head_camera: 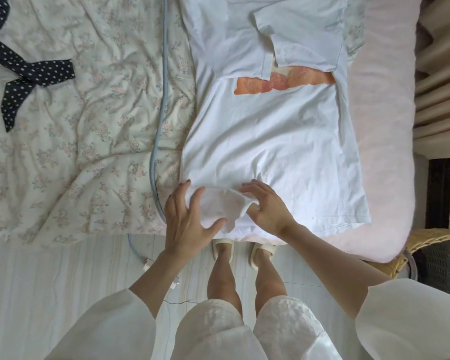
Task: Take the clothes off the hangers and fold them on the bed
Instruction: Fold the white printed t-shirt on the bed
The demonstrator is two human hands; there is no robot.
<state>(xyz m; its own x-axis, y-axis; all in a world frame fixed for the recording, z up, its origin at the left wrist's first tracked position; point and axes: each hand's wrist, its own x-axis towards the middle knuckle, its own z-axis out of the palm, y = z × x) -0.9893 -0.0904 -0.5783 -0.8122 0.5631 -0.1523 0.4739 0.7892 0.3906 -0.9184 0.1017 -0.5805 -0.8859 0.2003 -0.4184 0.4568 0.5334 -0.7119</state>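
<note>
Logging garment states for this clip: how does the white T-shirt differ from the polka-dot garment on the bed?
The white T-shirt lies spread flat with both sleeves folded in; the polka-dot garment lies loose, partly out of frame. The T-shirt is white with an orange print, the other navy with white dots. Both hands grip the T-shirt's hem; nothing touches the other. Both rest on the bed.

One white T-shirt [270,131], one polka-dot garment [24,71], two hands, two slippers
</note>
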